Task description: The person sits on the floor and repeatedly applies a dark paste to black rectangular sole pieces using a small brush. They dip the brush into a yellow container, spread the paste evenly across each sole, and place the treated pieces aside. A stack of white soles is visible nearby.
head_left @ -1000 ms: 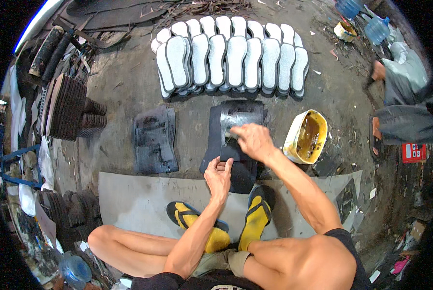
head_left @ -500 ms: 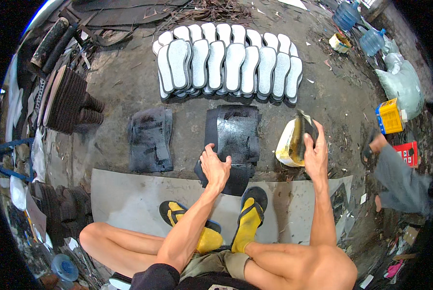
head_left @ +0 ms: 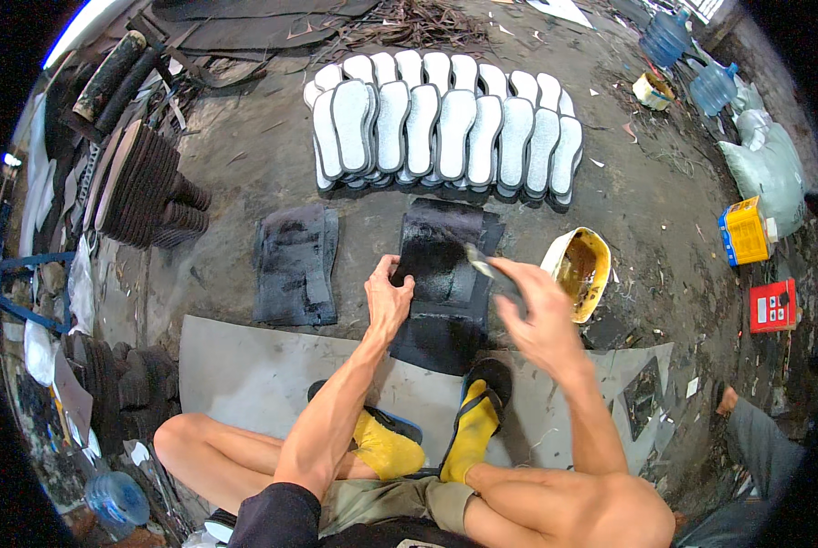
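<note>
My left hand [head_left: 388, 303] grips the left edge of a black rubber sheet [head_left: 441, 260], thumb on top. The sheet has a wet, shiny patch and lies on a stack of similar dark sheets [head_left: 436, 342]. In my right hand [head_left: 546, 320] is a flat brush [head_left: 484, 267], smeared by motion, its pale tip close to the sheet's right side. To the right of the sheets stands a cut-open whitish tub [head_left: 555, 256] with amber, glue-like liquid inside. A second pile of dark sheets [head_left: 292, 269] lies to the left.
Rows of white-topped sandal soles [head_left: 454, 132] stand beyond the sheets. Brown soles [head_left: 139, 196] are stacked at left. A grey board [head_left: 253, 365] lies under my feet. At right are a yellow can [head_left: 742, 231], a red box [head_left: 772, 306] and another person's leg [head_left: 765, 447].
My right hand has carried the brush left from the tub to the black sheet. The left hand has shifted to grip the sheet's left edge. The other person's leg has moved nearer.
</note>
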A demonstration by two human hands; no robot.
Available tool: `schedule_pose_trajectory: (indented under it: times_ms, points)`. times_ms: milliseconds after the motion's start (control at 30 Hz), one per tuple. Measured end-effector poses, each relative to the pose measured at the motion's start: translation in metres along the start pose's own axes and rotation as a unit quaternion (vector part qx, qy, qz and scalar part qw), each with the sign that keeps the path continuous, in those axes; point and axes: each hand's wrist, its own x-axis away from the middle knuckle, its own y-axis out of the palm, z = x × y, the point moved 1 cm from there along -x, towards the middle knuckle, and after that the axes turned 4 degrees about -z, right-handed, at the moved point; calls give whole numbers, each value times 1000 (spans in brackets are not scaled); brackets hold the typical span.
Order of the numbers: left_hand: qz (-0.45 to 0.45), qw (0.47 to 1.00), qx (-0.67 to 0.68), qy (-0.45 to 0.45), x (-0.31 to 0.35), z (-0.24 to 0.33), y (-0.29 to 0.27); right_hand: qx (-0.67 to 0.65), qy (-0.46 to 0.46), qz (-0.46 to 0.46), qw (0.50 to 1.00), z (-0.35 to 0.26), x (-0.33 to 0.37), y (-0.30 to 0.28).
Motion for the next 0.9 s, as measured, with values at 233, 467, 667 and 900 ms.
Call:
schedule_pose_trajectory:
  times_ms: [233,467,667,900]
  points:
    - [-8,1000,15,-2,1,10,-4,169,-93,-146,970,71,33,124]
    - [89,991,24,97,7,-13,-130,-38,91,77,992,63,29,35]
    - [211,935,-214,-187,2,-107,-243,-7,152,180,972,58,38,-13]
    - [137,968,-209,18,6,-79,-139,168,305,190,918,150,24,-73]
